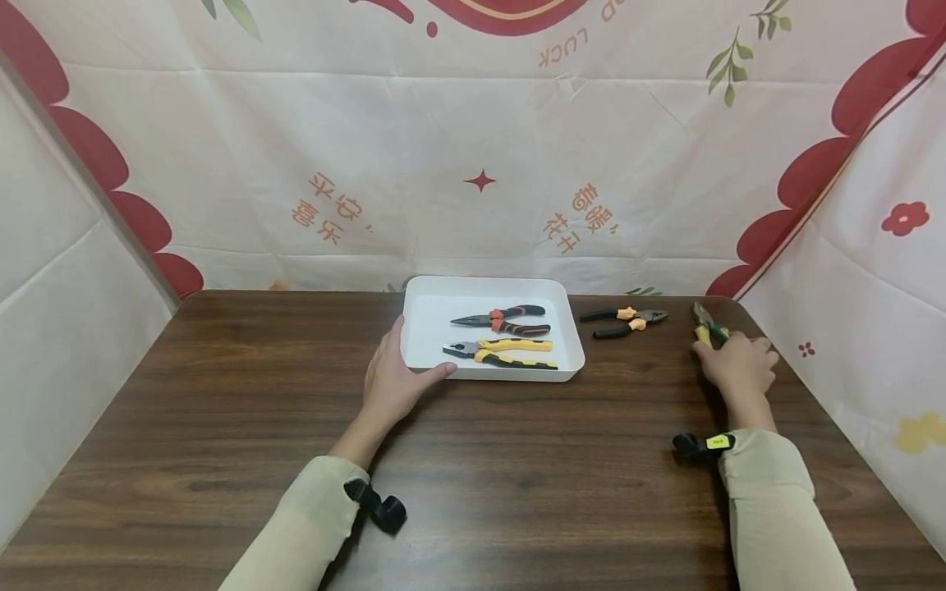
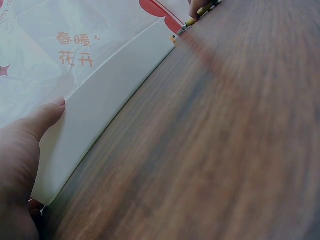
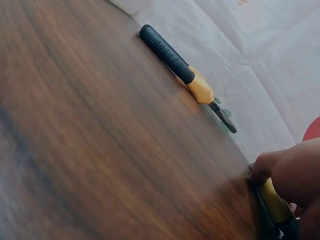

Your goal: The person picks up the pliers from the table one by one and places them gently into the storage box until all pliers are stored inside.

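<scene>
My left hand (image 1: 390, 382) grips the near left corner of a white tray (image 1: 427, 324). Its thumb lies over the front wall in the left wrist view, while the fingers are mostly hidden. Inside the tray are long-nose pliers (image 1: 497, 316) with orange and black handles and, nearer me, combination pliers (image 1: 517, 345) with yellow and black handles; both point left. At the table's far right, my right hand (image 1: 739, 369) holds pliers (image 3: 274, 202) with yellow and green handles. Their head points away from me, and the palm covers much of the handles.
Another pair of pliers (image 1: 631, 313), black and light orange, lies between the tray and my right hand, head to the right. Behind the brown wooden table (image 1: 532, 484) hangs a printed white cloth (image 1: 414, 164); a similar cloth borders the right side.
</scene>
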The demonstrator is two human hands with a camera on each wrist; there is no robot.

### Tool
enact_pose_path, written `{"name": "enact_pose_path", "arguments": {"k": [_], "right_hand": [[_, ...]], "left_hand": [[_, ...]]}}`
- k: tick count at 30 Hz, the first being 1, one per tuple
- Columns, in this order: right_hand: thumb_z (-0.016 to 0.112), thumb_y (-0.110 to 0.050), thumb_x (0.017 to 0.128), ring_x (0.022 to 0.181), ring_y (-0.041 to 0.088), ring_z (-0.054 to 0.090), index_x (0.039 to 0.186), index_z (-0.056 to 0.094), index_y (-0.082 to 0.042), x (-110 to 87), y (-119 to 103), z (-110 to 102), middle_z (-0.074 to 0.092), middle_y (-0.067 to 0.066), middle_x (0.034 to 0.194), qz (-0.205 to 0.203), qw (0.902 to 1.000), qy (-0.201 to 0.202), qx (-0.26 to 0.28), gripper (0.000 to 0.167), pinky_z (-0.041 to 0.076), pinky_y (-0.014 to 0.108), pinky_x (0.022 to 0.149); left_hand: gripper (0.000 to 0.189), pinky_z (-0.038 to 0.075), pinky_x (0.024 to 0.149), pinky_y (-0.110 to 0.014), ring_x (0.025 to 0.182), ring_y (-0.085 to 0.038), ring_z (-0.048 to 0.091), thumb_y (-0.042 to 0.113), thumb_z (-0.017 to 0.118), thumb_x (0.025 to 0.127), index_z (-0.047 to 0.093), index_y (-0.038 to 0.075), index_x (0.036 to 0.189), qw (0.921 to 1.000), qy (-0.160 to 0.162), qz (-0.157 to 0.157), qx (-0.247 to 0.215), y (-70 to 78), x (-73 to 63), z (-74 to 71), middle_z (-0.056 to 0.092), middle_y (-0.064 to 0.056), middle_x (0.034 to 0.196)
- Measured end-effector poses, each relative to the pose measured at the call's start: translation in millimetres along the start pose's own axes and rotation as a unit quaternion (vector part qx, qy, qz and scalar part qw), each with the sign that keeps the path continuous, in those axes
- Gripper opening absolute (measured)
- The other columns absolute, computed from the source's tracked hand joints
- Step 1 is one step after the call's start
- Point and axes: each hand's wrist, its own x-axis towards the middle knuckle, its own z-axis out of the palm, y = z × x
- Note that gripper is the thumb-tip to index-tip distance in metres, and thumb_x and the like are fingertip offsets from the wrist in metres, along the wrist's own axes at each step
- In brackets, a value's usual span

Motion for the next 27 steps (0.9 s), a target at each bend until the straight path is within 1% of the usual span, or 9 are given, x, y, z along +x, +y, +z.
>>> {"name": "enact_pose_path", "arguments": {"k": [8, 19, 23, 27], "right_hand": [[0.046, -0.043, 0.101, 0.122, 0.068, 0.029, 0.135, 0.035, 0.024, 0.4, 0.0, 3.1, 0.026, 0.054, 0.135, -0.016, 0.9997, 0.014, 0.015, 0.076, 0.035, 0.074, 0.09], [0.048, -0.04, 0.101, 0.125, 0.066, 0.026, 0.141, 0.032, 0.022, 2.0, 2.7, 4.4, 0.024, 0.054, 0.138, -0.018, 0.9988, 0.028, 0.037, 0.076, 0.034, 0.074, 0.092], [0.049, -0.039, 0.101, 0.126, 0.066, 0.025, 0.142, 0.032, 0.023, 3.5, 5.3, 5.6, 0.024, 0.054, 0.139, -0.029, 0.998, 0.04, 0.04, 0.075, 0.035, 0.071, 0.092], [0.051, -0.037, 0.101, 0.127, 0.064, 0.025, 0.141, 0.034, 0.023, 4.6, 5.5, 7.7, 0.024, 0.053, 0.14, -0.036, 0.9963, 0.055, 0.056, 0.074, 0.034, 0.067, 0.092]], "left_hand": [[0.116, 0.03, 0.121, -0.057, 0.149, -0.034, 0.036, 0.057, 0.082, 0.075, 0.019, 0.013, 0.162, 1.0, 0.002, 0.001, -0.006, 1.1, -1.2, -1.6, 0.034, -0.013, 0.163], [0.116, 0.03, 0.121, -0.057, 0.149, -0.034, 0.036, 0.057, 0.082, 0.076, 0.019, 0.013, 0.162, 1.0, 0.001, 0.0, 0.0, 1.9, -1.0, -1.2, 0.034, -0.013, 0.163], [0.116, 0.031, 0.121, -0.056, 0.149, -0.034, 0.036, 0.056, 0.082, 0.076, 0.019, 0.013, 0.162, 1.0, 0.001, 0.0, -0.002, 1.7, -1.0, -1.0, 0.034, -0.013, 0.163], [0.115, 0.031, 0.121, -0.056, 0.149, -0.033, 0.036, 0.056, 0.082, 0.075, 0.02, 0.013, 0.162, 1.0, 0.002, 0.0, -0.004, 1.8, -1.4, -1.3, 0.034, -0.013, 0.163]]}}
